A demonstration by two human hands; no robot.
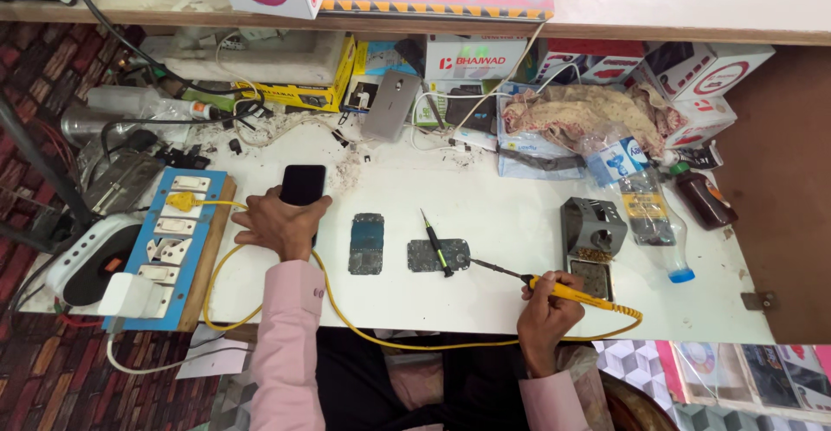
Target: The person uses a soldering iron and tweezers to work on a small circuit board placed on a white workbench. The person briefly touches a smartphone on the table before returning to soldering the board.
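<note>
**Soldering iron poised at a phone part, other hand pinning a handset**

At the far left of the frame a blue switchboard (pixel 169 245) with white sockets lay on the white worktop (pixel 511 215), a yellow plug (pixel 182 201) seated near its top. Just right of it, the left hand (pixel 279 223) rested palm down, fingers spread flat, over the lower end of a dark phone (pixel 303 184), pressing it to the surface rather than gripping it. Toward the centre lay a small circuit board (pixel 366 242), and beside it a grey metal plate (pixel 437 255) with a screwdriver (pixel 435 242) lying across it. Lower right of centre, the right hand (pixel 547 303) was closed around the yellow soldering iron (pixel 563 291), its tip just beside the plate's right edge; whether it touched is hard to tell. Farther right stood the iron's grey stand (pixel 593 228) and a plastic bottle (pixel 645 206).

The step in hand looked like soldering work at the plate. The next move would call for a steady, brief touch of the tip, with the part kept from sliding.
</note>
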